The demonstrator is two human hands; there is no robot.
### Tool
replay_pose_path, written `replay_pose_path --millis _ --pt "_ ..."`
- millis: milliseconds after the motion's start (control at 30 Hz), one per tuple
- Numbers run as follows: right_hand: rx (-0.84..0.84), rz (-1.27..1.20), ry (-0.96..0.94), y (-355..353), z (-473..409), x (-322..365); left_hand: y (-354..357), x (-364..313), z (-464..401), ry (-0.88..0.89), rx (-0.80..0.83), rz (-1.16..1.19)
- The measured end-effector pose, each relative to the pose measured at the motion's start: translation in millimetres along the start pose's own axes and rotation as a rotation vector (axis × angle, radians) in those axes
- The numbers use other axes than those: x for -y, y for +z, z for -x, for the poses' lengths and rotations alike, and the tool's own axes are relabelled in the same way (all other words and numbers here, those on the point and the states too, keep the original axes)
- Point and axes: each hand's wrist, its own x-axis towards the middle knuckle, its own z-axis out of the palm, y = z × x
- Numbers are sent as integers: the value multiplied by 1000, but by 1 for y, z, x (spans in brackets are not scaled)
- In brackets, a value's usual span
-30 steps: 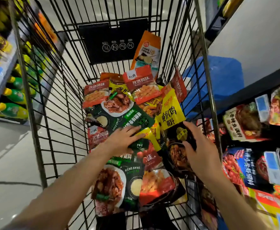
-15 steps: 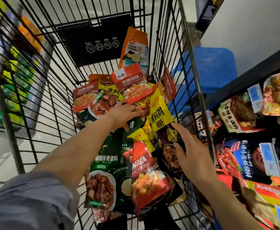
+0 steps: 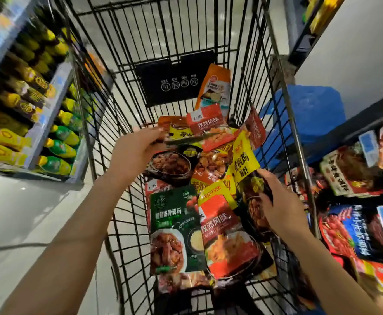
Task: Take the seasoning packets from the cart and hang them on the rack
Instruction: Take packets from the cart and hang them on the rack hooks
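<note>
Two hands in cart (image 3: 283,92): left hand (image 3: 133,153) pinching dark packet's (image 3: 170,164) top edge, right hand (image 3: 279,201) gripping black packet (image 3: 251,201).

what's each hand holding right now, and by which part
Left hand pinches a dark packet by its top edge; right hand grips another dark packet along its right edge.
</note>
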Motion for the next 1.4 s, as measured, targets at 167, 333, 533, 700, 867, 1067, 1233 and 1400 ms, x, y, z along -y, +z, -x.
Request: replay_pose_path --millis 167,333,533,700,867,1067,1233,1400 --pt "-22 64 -24 3 -1 6 -18 -34 69 -283 -75 384" --pt "-15 76 -4 6 -9 5 47 -22 107 -531 87 149" --pt "-3 59 -39 7 -18 1 120 5 89 -620 385 -173" --pt "-8 66 -99 7 -18 2 167 19 62 -535 539 10" --pt "25 84 -123 12 -18 1 181 39 63 -618 630 90" --pt "25 211 -149 5 -34 9 166 34 60 -476 563 -139" --pt "38 243 -206 0 -74 33 148 25 63 -383 547 -213" --pt "38 257 -177 6 -98 41 125 8 67 -262 568 -146"
